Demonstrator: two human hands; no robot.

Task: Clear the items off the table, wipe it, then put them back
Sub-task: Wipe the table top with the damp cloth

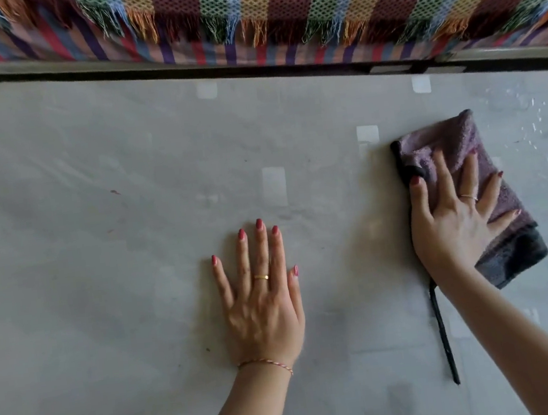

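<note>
The counter (pixel 100 263) lies bare left of and beyond the left hand (pixel 263 298). Right of that hand, the purple cloth (pixel 459 157) under the right hand (pixel 453 219) blocks passage; a fringed blanket (pixel 275 7) overhangs beyond.

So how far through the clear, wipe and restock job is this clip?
Clearing looks done: no items show on the table. Wiping is in hand: the right hand presses a purple cloth flat, with wet streaks to its right, while the left hand rests flat on the top. Still left: the dry area on the left, then putting the items back.
</note>
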